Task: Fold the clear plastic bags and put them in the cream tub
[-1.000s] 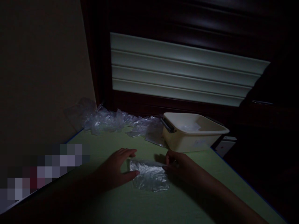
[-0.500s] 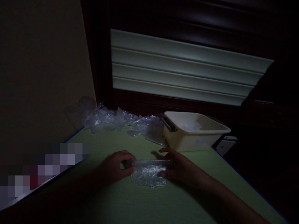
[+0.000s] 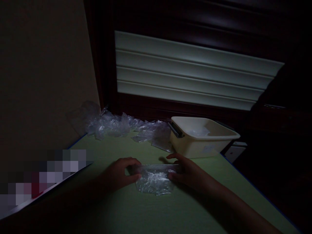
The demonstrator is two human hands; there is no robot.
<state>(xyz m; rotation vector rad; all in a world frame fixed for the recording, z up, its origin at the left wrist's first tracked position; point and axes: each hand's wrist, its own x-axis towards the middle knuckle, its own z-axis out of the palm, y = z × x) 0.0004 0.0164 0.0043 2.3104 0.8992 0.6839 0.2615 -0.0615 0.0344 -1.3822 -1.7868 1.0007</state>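
A clear, crinkled plastic bag [image 3: 156, 182] is stretched between my hands, low over the green tabletop [image 3: 151, 214]. My left hand [image 3: 124, 174] pinches its left end between thumb and fingers. At the right end, my right hand [image 3: 186, 170] grips it with the thumb in front, the index finger raised above the bag. The upper edge of the bag runs nearly straight from hand to hand, and its lower part spreads toward me. Fingertips behind the plastic are partly hidden.
Behind my right hand stands a cream bin [image 3: 200, 146] with dark handles and some plastic inside. Crumpled clear bags [image 3: 109, 125] lie along the back edge. A white boxy object [image 3: 235, 151] is beyond the right edge; a blurred-out item [image 3: 56, 172] lies at left.
The bag's top edge has risen slightly and looks flatter. My right thumb shows more clearly on its front. Both hands have otherwise barely moved.
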